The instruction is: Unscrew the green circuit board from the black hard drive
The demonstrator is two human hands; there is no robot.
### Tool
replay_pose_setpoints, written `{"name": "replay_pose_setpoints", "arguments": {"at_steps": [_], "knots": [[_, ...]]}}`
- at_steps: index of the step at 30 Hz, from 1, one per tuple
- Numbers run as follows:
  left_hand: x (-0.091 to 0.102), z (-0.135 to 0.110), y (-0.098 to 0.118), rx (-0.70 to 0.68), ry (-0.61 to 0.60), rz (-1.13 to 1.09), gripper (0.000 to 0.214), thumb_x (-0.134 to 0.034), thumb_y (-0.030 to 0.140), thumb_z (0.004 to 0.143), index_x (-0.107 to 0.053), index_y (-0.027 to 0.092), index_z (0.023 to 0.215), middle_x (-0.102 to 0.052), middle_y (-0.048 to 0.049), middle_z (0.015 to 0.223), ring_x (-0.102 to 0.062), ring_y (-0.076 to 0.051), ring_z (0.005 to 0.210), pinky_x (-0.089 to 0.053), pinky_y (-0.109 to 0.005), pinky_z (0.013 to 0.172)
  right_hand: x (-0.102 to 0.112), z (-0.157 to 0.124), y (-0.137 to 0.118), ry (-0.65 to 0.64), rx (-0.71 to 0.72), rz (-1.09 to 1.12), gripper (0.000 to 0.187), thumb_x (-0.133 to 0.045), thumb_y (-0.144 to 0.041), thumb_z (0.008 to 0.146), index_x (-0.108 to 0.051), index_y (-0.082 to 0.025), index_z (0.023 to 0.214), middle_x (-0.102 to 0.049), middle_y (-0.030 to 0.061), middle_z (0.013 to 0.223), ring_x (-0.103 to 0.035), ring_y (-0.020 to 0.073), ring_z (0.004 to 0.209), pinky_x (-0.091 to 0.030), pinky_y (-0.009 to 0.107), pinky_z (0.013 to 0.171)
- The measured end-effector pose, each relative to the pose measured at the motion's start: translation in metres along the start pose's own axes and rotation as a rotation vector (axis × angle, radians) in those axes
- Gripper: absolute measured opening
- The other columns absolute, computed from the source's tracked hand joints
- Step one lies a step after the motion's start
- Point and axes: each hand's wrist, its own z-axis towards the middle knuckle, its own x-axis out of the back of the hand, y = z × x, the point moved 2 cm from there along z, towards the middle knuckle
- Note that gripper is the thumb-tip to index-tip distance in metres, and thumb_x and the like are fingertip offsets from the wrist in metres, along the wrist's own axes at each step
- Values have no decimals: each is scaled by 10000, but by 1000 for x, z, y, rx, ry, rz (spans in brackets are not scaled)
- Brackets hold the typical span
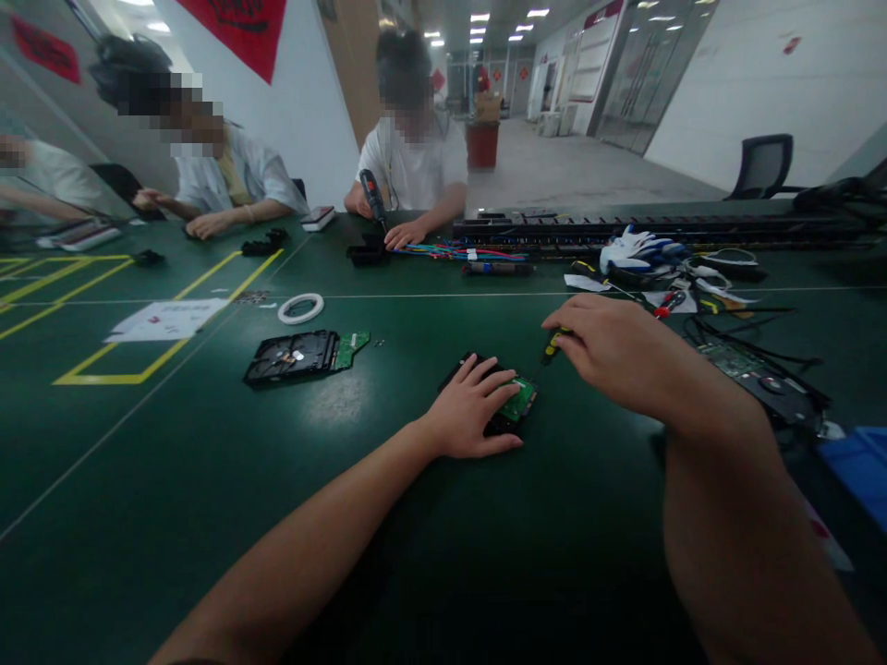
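Note:
My left hand lies spread over a hard drive on the green table, covering much of it. The drive's green circuit board shows past my fingers on the right. In my right hand is a yellow and black screwdriver, held in closed fingers. Its shaft slants down toward the right edge of the drive; whether the tip touches it I cannot tell. Left of my hands lies another hard drive, with a green circuit board at its right end and tiny screws beside it.
A white ring and a paper sheet lie to the left. White-blue gloves, tools and cables sit back right. Nearer on the right are an electronic assembly and a blue bin. Across the table a person holds an electric screwdriver.

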Motion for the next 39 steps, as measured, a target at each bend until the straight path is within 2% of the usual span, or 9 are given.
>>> {"name": "replay_pose_setpoints", "arguments": {"at_steps": [4,8,16,25,39], "knots": [[0,0,0,-2,-3,14,881,-547,815,893,-485,244,1561,-466,-106,1643,-288,-414,1583,-95,-658,1323,-1,-1,0,5,0,8,370,-454,-91,948,-738,-149,1178,-750,153,1165,-690,295,1085,-504,398,942],[-1,0,-1,-4,-7,26,896,-526,822,902,-476,227,1569,-456,-111,1650,-280,-415,1587,-97,-660,1323,0,-2,0,14,-1,43,334,-515,-101,922,-708,-155,1190,-760,144,1139,-701,294,1037,-501,387,896],[0,-1,-1,-3,2,17,886,-549,818,894,-482,242,1563,-464,-106,1645,-299,-414,1579,-110,-666,1318,7,-4,-3,-15,-61,65,155,-603,-169,930,-706,-178,1046,-763,111,1033,-708,268,942,-482,365,821],[-3,0,-2,-16,17,22,887,-543,816,898,-490,225,1558,-473,-114,1638,-304,-423,1574,-112,-671,1315,4,-3,-2,-19,-68,36,112,-631,-178,940,-688,-176,1037,-757,113,1020,-708,269,918,-470,359,783],[-3,-1,-3,-16,18,35,897,-545,817,898,-487,214,1560,-462,-115,1646,-302,-421,1575,-119,-673,1315,0,-4,-1,-5,-50,11,116,-613,-186,954,-667,-172,1056,-754,130,1042,-710,299,962,-477,391,809]]}}
